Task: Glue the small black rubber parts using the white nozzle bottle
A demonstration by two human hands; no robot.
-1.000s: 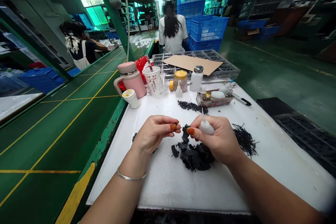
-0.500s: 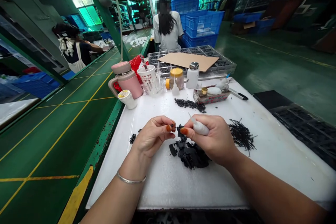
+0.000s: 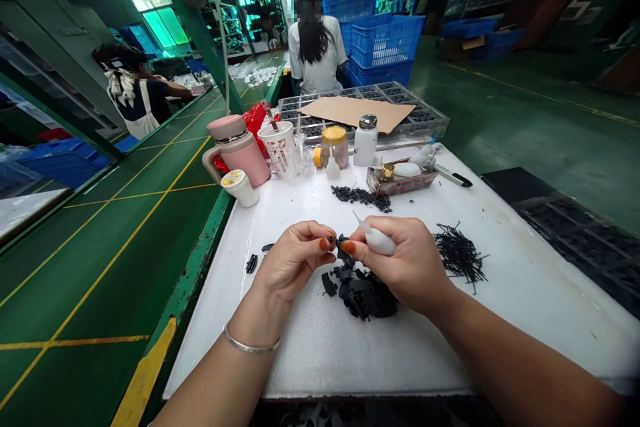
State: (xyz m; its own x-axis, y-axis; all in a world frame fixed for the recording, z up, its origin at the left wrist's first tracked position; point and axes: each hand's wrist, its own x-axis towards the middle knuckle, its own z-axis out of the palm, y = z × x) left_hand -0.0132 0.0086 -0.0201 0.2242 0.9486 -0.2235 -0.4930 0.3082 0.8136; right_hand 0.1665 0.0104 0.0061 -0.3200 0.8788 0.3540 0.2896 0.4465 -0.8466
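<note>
Left hand (image 3: 293,261) closed in a pinch on a tiny black bit (image 3: 341,243), right hand (image 3: 407,265) wrapped around a white squeeze bottle (image 3: 379,241), nozzle up and tilted. Both right above a black scrap pile (image 3: 361,293) on the white worktop (image 3: 310,360). Loose black strands (image 3: 459,255) off to the right, black granules (image 3: 361,197) farther up.

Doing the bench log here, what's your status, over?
Left hand pinching small black part. Right hand gripping white squeeze bottle, nozzle up. Black scrap heap just below; nothing in the way.
</note>
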